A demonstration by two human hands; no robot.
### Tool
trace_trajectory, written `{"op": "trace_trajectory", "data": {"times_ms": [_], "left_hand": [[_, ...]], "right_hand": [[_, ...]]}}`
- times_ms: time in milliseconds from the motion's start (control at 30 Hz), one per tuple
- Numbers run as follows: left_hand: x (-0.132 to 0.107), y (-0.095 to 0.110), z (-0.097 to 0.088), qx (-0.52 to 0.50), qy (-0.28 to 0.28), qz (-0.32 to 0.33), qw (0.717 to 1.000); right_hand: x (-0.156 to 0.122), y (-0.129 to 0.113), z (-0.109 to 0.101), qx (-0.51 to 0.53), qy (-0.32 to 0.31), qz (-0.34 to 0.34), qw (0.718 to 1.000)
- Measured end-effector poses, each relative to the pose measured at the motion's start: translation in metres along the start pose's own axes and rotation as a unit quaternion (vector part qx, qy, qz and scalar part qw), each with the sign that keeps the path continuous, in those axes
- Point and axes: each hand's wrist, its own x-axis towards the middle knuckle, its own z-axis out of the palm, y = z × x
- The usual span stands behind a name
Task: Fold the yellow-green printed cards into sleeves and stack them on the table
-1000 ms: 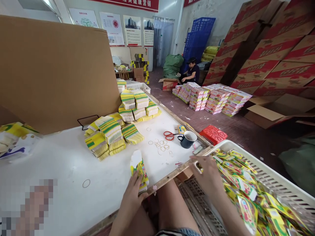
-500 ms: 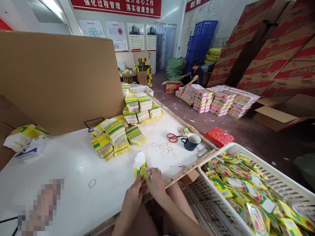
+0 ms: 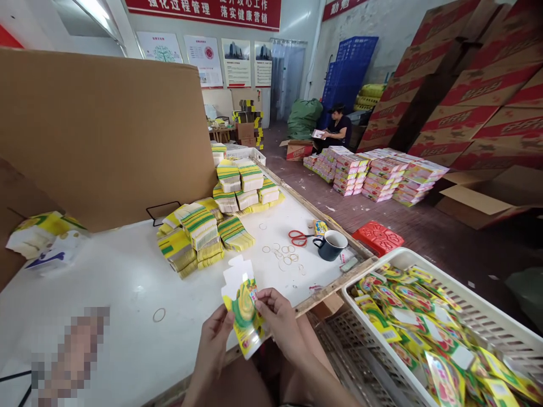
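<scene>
One yellow carton (image 3: 244,305), held by left grip (image 3: 215,333) and right grip (image 3: 279,319), red banner (image 3: 212,12) reading 落实健康营销

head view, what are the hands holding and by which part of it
A yellow and green carton, held by its side edges: left hand on the left, right hand on the right; its white flaps are free.

In my two hands (image 3: 213,334), one yellow-green cardboard carton (image 3: 243,305); otherwise I count one navy round mug (image 3: 327,249), one pair of red-handled scissors (image 3: 297,244), four rectangular wall posters (image 3: 203,61), perhaps a dozen tan rubber bands (image 3: 287,257).
</scene>
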Motion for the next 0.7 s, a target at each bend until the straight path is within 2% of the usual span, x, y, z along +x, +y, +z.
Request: {"op": "trace_trajectory", "data": {"times_ms": [133, 233, 300, 433, 500, 633, 700], "left_hand": [[-0.004, 0.015, 0.013, -0.164, -0.087, -0.064, 0.981], [-0.009, 0.018, 0.021, -0.203, -0.109, -0.083, 0.970], [-0.011, 0.017, 0.024, -0.208, -0.102, -0.087, 0.969], [-0.010, 0.010, 0.027, -0.207, -0.055, -0.097, 0.972], [-0.009, 0.006, 0.028, -0.203, -0.037, -0.098, 0.973], [-0.013, 0.009, 0.029, -0.163, 0.006, -0.070, 0.984], [-0.019, 0.016, 0.028, -0.137, -0.003, -0.059, 0.989]], "right_hand": [[-0.011, -0.013, 0.001, 0.071, -0.028, 0.036, 0.996], [-0.015, -0.017, -0.003, 0.091, -0.035, 0.056, 0.994], [-0.017, -0.019, -0.006, 0.093, -0.034, 0.067, 0.993], [-0.020, -0.016, -0.005, 0.083, -0.052, 0.076, 0.992], [-0.022, -0.012, -0.002, 0.046, -0.046, 0.054, 0.996], [-0.024, -0.009, 0.000, -0.058, 0.006, -0.018, 0.998], [-0.025, -0.014, -0.005, -0.080, -0.006, -0.042, 0.996]]}}
